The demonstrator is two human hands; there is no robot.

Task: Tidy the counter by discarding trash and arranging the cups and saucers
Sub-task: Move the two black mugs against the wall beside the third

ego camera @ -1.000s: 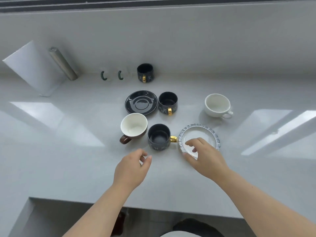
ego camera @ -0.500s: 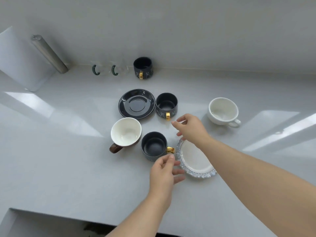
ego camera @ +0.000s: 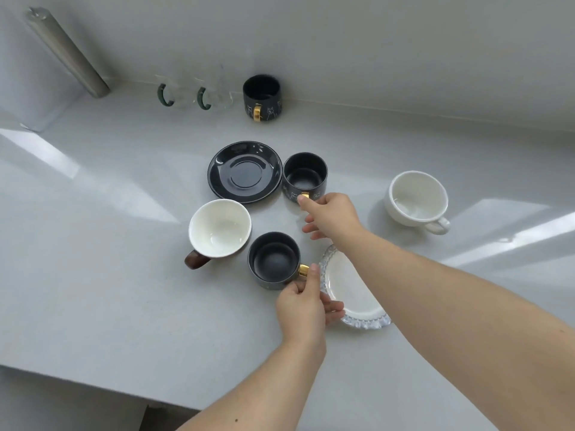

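My left hand (ego camera: 303, 301) pinches the gold handle of the near black cup (ego camera: 273, 259), which stands on the counter. My right hand (ego camera: 331, 214) reaches to the far black cup (ego camera: 305, 174); its thumb and forefinger touch that cup's gold handle. A black saucer (ego camera: 244, 171) lies left of the far cup. The clear glass saucer (ego camera: 351, 290) sits under my right forearm. A white-lined brown cup (ego camera: 219, 230) stands left of the near cup. A white cup (ego camera: 417, 199) is at the right. A third black cup (ego camera: 261, 96) stands by the wall.
Two clear glass cups with green handles (ego camera: 186, 96) stand by the back wall. A metal cylinder (ego camera: 67, 52) leans at the far left. The grey counter's front edge (ego camera: 93, 384) runs along the lower left.
My left hand moved right and took the near black cup's handle. My right hand left the glass saucer and reached forward to the far black cup's handle.
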